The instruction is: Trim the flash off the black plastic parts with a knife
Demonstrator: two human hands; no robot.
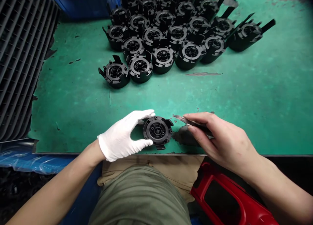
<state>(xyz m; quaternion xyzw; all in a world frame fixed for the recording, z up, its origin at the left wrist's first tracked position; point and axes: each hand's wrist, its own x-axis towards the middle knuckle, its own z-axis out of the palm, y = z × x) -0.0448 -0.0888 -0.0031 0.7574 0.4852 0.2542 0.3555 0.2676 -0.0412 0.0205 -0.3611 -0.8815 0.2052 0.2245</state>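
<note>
My left hand [126, 133], in a white glove, has its thumb and fingers around the left side of a round black plastic part [157, 130] near the table's front edge. The part's ribbed circular face points up, and tabs stick out from its rim. My bare right hand [215, 133] pinches a small knife [193, 122], its blade pointing left toward the part with a gap between them. Several similar black parts [164, 57] stand grouped on the table farther back.
The green table [80, 101] has worn patches. A blue bin [88, 5] sits at the back left, beside a dark ribbed rack [22, 55]. Below the front edge are a red plastic object [210, 172] at right and a blue plastic-lined container [36, 161] at left.
</note>
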